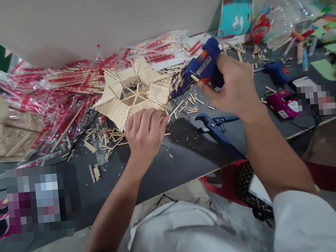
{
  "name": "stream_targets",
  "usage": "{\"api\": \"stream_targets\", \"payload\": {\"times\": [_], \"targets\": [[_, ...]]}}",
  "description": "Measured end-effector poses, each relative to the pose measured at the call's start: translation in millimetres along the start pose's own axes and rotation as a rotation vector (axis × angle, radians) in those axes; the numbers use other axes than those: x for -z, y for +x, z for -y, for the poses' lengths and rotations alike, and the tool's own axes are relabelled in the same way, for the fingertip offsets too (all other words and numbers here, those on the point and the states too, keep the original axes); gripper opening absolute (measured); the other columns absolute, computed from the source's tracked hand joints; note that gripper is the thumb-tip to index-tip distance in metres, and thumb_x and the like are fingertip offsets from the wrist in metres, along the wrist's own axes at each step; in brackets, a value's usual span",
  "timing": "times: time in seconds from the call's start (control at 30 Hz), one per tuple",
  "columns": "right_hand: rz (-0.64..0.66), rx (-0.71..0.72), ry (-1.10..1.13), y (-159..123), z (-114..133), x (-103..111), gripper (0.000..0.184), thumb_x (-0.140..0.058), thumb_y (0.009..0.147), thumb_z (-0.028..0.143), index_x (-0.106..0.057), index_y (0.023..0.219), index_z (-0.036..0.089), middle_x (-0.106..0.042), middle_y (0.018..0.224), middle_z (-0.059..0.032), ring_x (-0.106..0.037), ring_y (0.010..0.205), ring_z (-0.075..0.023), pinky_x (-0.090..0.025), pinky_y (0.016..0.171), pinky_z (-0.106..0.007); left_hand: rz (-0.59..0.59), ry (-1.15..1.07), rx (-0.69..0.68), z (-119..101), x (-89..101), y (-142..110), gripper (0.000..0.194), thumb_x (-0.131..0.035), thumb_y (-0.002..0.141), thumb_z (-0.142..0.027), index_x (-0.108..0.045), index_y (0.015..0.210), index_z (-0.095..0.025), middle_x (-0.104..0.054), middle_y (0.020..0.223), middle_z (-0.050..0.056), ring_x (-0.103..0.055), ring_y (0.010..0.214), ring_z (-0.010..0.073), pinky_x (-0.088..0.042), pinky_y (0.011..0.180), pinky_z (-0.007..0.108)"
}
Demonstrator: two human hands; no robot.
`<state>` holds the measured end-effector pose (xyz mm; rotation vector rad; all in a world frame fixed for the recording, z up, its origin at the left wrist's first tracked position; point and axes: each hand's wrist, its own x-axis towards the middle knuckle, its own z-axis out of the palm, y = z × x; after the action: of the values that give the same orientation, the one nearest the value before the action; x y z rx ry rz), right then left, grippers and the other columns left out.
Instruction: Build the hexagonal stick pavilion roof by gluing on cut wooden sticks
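A star-shaped piece built of thin wooden sticks [116, 117] has an open centre crossed by spokes. My left hand [145, 134] is closed over its near edge, fingers curled on top. A thin pale stick [176, 110] lies near that thumb; I cannot tell whether the hand touches it. To the right, my right hand [235, 85] grips a blue hot glue gun [200, 67] with orange parts, its nozzle angled down-left beside the star's right edge. A short stick piece [194, 77] shows at the right fingertips; whether it is pinched is unclear.
Red-and-clear plastic packets of sticks [72, 81] line the wall. Blue cutters [218, 131] lie below my right hand among stick offcuts [193, 102]. Further right are another blue glue gun [276, 72] and a magenta power adapter [282, 103]. A wooden stick structure [10, 138] stands left.
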<state>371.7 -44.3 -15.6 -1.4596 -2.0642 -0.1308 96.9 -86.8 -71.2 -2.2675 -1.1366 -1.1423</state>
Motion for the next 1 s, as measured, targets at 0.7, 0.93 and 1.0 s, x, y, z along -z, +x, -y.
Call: {"api": "stream_targets", "payload": {"times": [0.7,0.93,1.0], "targets": [[-0.07,-0.222,0.181,-51.9,13.1,-34.6,0.044,-0.074,0.089,0.063,-0.054,0.103,0.027,-0.064,0.08,-0.0043,-0.064,0.072,-0.0288,-0.055,0.069,-0.045,0.0,-0.028,0.033,0.3,-0.6,-2.3,0.012,-0.076,0.098,-0.026,-0.07,0.107,-0.021,-0.081,0.105,0.009,-0.074,0.103,0.0279,-0.052,0.093,0.041],[-0.061,-0.227,0.202,-49.6,12.0,-33.9,0.038,-0.068,0.093,0.061,-0.053,0.101,0.027,-0.064,0.081,-0.0052,-0.063,0.072,-0.0288,-0.054,0.072,-0.044,-0.007,-0.006,0.02,-0.2,0.5,0.1,0.011,-0.074,0.1,-0.026,-0.071,0.109,-0.021,-0.081,0.104,0.009,-0.075,0.102,0.0276,-0.053,0.092,0.04],[-0.067,-0.225,0.203,-50.1,12.2,-33.5,0.037,-0.067,0.093,0.062,-0.053,0.099,0.028,-0.062,0.077,-0.0039,-0.062,0.069,-0.028,-0.053,0.069,-0.043,-0.013,-0.006,0.023,-0.1,0.5,0.0,0.011,-0.074,0.1,-0.027,-0.071,0.108,-0.021,-0.081,0.104,0.009,-0.075,0.102,0.0272,-0.053,0.092,0.04]]}}
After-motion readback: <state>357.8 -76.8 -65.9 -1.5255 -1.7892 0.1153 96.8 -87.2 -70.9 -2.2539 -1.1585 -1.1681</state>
